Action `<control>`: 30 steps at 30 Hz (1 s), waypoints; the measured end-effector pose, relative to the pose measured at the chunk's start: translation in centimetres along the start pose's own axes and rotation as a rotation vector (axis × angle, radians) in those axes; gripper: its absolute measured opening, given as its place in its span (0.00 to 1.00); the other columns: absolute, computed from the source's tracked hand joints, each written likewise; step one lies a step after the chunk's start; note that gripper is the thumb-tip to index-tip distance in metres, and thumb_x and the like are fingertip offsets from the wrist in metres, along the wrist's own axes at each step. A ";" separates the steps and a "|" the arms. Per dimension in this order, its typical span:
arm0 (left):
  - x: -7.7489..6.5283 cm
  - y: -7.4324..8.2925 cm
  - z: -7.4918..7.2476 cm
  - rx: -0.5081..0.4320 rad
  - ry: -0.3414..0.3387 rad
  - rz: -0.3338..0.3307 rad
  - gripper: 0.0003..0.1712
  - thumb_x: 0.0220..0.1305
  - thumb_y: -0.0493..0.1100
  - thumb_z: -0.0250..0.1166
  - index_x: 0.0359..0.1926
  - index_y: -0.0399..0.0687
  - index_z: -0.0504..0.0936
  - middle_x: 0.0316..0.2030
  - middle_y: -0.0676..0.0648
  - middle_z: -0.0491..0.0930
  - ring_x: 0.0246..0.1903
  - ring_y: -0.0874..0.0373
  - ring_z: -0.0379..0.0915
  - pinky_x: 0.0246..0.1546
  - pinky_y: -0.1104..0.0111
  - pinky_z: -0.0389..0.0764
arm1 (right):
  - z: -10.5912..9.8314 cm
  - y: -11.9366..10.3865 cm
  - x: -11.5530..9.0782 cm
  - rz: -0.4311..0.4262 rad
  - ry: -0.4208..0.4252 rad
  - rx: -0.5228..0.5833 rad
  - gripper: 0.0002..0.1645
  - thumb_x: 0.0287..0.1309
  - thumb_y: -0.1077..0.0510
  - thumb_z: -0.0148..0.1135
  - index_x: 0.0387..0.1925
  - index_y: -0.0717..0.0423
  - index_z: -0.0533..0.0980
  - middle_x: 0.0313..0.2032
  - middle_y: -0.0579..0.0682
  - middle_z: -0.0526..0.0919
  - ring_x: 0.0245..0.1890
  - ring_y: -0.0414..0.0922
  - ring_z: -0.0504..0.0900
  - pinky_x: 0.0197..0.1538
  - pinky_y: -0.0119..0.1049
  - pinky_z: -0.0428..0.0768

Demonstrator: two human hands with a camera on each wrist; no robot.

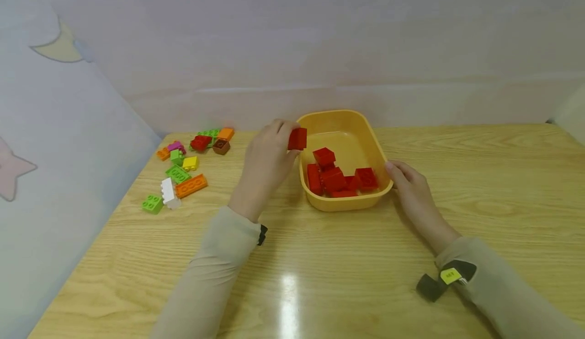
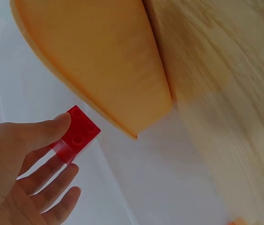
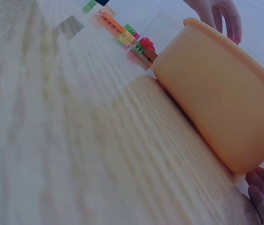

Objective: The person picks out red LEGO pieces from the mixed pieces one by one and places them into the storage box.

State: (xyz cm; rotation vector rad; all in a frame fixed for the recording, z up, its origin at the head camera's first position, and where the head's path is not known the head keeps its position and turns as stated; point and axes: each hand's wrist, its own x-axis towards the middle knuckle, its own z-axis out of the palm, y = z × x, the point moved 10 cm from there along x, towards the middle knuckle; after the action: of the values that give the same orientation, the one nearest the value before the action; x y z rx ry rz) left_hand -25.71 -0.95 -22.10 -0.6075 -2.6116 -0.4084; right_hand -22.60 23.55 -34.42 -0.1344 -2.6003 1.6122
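Between thumb and fingers, my left hand (image 1: pixel 268 159) pinches a red toy brick (image 1: pixel 298 139) at the left rim of a yellow plastic bin (image 1: pixel 338 204). Studs show on the brick (image 2: pixel 82 130) in the left wrist view, close beside the bin's outer wall (image 2: pixel 104 61). Inside the bin, several red bricks (image 1: pixel 333 179) lie piled toward the near side. My right hand (image 1: pixel 413 189) holds the bin's right side, thumb on the rim and fingers against the outer wall. In the right wrist view, fingertips (image 3: pixel 258 185) sit by the bin's lower corner.
Left of the bin, loose bricks are spread on the wooden table (image 1: pixel 347 268): a white brick (image 1: pixel 170 193), an orange plate (image 1: pixel 191 185), a yellow brick (image 1: pixel 191 163), a brown brick (image 1: pixel 221 146), a red piece (image 1: pixel 200 142) and several green ones. A pale wall covering (image 1: pixel 320 44) rises behind.
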 end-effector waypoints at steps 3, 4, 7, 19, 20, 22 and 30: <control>0.2 0.6 0.4 0.017 -0.011 0.017 0.25 0.55 0.43 0.67 0.55 0.45 0.74 0.50 0.44 0.79 0.45 0.50 0.75 0.46 0.59 0.83 | 0.1 -0.1 0.0 0.002 -0.001 -0.008 0.39 0.66 0.36 0.38 0.62 0.62 0.67 0.57 0.57 0.72 0.40 0.27 0.73 0.51 0.29 0.70; 0.3 0.8 0.6 0.024 -0.020 0.021 0.26 0.55 0.43 0.67 0.55 0.46 0.74 0.50 0.44 0.79 0.45 0.50 0.75 0.46 0.59 0.83 | 0.1 -0.1 0.1 0.002 -0.001 -0.010 0.39 0.66 0.36 0.38 0.62 0.62 0.67 0.58 0.57 0.72 0.40 0.27 0.73 0.52 0.30 0.71; 0.5 1.6 1.3 0.038 -0.049 0.040 0.27 0.55 0.44 0.67 0.57 0.47 0.73 0.51 0.45 0.78 0.47 0.51 0.74 0.47 0.61 0.83 | 0.1 -0.1 0.1 0.002 0.000 -0.012 0.39 0.66 0.36 0.38 0.62 0.62 0.67 0.59 0.59 0.72 0.41 0.28 0.72 0.55 0.38 0.71; -0.2 5.2 2.5 0.070 -0.069 0.169 0.27 0.54 0.48 0.67 0.55 0.46 0.75 0.49 0.47 0.81 0.44 0.53 0.77 0.45 0.63 0.83 | 0.0 0.0 0.0 0.008 0.004 -0.006 0.40 0.66 0.35 0.38 0.62 0.63 0.66 0.60 0.64 0.71 0.43 0.31 0.70 0.61 0.53 0.68; -0.3 5.3 2.7 0.075 -0.079 0.171 0.27 0.54 0.49 0.67 0.55 0.46 0.75 0.49 0.47 0.82 0.44 0.53 0.77 0.44 0.63 0.83 | 0.0 0.0 0.0 0.012 0.004 -0.004 0.40 0.66 0.35 0.38 0.63 0.63 0.66 0.60 0.64 0.70 0.43 0.30 0.70 0.61 0.52 0.69; -0.3 5.4 2.9 0.091 -0.104 0.173 0.27 0.55 0.50 0.67 0.55 0.47 0.75 0.49 0.47 0.82 0.44 0.54 0.77 0.44 0.63 0.83 | 0.0 0.1 0.0 0.020 0.005 -0.010 0.40 0.66 0.35 0.38 0.63 0.63 0.65 0.61 0.64 0.70 0.42 0.28 0.70 0.60 0.48 0.69; -0.5 5.3 4.0 0.148 -0.194 0.173 0.29 0.57 0.54 0.64 0.58 0.48 0.73 0.52 0.49 0.80 0.46 0.55 0.76 0.47 0.63 0.82 | 0.0 0.4 0.2 0.020 -0.017 -0.019 0.40 0.67 0.35 0.36 0.65 0.61 0.64 0.62 0.63 0.70 0.41 0.24 0.71 0.51 0.25 0.71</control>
State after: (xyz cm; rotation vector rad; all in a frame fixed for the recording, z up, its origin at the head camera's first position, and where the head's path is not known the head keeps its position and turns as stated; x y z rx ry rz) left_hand -24.16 4.89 -24.85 -0.8518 -2.7111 -0.1048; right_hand -22.75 23.69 -34.78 -0.1492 -2.6354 1.6023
